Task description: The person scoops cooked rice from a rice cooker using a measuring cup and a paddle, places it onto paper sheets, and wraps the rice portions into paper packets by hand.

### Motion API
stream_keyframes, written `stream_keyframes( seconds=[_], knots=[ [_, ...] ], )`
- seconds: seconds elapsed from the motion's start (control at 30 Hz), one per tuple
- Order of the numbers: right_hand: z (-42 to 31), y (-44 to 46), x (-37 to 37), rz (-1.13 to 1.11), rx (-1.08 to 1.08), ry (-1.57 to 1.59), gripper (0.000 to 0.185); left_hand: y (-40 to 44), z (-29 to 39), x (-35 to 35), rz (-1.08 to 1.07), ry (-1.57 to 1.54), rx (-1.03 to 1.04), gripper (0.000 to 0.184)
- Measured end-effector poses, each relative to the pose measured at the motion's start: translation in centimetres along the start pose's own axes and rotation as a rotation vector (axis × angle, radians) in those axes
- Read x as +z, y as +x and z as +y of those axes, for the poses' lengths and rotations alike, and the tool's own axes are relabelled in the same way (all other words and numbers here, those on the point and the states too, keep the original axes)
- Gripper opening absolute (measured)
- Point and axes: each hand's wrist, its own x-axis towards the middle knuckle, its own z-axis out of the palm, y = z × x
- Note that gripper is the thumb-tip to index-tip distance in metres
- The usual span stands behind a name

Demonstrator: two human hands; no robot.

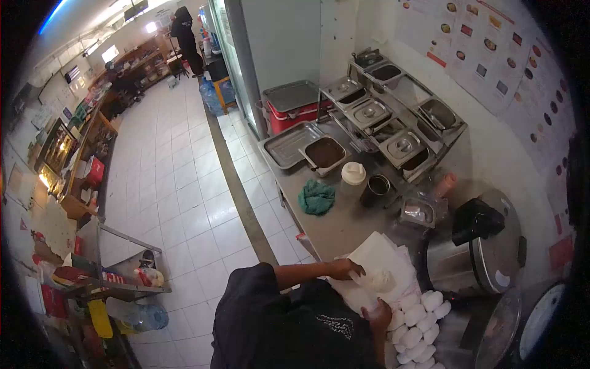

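At the counter's near end, my left hand (346, 269) pinches the edge of a thin white wrapping sheet (357, 284). My right hand (378, 313) is lower, its fingers closed on the near side of the same sheet. Just beyond my fingers, a small mound that looks like white rice (382, 281) lies on a stack of white sheets (378, 249). Several white rounded bundles (420, 326) are piled beside my right hand. Whether the sheet is paper or plastic is hard to make out.
Along the steel counter (335, 234) are a green cloth (316, 197), a white-lidded container (353, 175), a dark cup (375, 190) and a pan of brown food (325, 154). A large steel cooker (458, 264) stands right. A person (185, 40) stands far back.
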Motion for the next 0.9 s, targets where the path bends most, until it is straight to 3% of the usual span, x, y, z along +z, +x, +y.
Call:
stream_keyframes(
  seconds=[0.1,0.13,0.23,0.27,0.37,0.47,0.53,0.63,0.67,0.77,0.8,0.87,0.9],
  knots=[
    [0.0,0.2,0.6,0.027,-0.006,-0.043,0.036,0.2,0.7,-0.5,0.067,-0.078,-0.078,0.033],
    [-0.3,0.0,0.3,0.028,0.081,0.001,0.030,0.2,1.0,-0.5,0.111,-0.123,-0.074,0.029],
    [-0.2,0.0,0.1,0.307,0.071,0.046,0.021,-0.2,1.2,-0.5,0.149,-0.131,-0.092,0.019],
    [0.3,-0.3,0.2,0.282,0.085,0.074,0.019,-0.4,1.2,-0.4,0.147,-0.112,-0.104,0.017],
    [1.7,-1.3,0.5,0.199,0.120,0.137,0.016,-0.6,0.0,0.5,0.342,0.250,0.202,0.020],
    [1.4,-1.5,0.1,0.077,0.121,0.157,0.014,-0.8,-1.3,0.8,0.197,0.047,0.036,0.020],
    [1.9,-2.0,-0.3,-0.043,0.101,0.170,0.013,-1.4,-0.5,0.9,0.276,0.119,-0.026,0.022],
    [5.4,-0.7,2.9,0.163,0.390,0.498,0.009,0.4,1.2,0.4,0.311,0.227,-0.236,0.040],
    [5.4,0.9,3.1,0.279,0.400,0.711,0.008,1.2,1.5,0.3,0.309,0.264,-0.333,0.050],
    [7.6,3.6,4.4,0.171,0.660,0.500,0.023,3.7,2.4,0.1,0.584,0.112,-0.482,0.075],
    [9.7,4.1,5.7,0.107,0.707,0.466,0.023,3.9,1.0,0.5,0.583,0.143,-0.538,0.090],
    [14.1,4.6,7.9,-0.015,0.793,0.390,0.024,3.9,0.6,0.3,0.576,0.178,-0.654,0.084],
    [13.1,5.0,6.3,-0.044,0.895,0.548,0.024,3.8,0.6,0.0,0.576,0.196,-0.711,0.081]
  ],
)
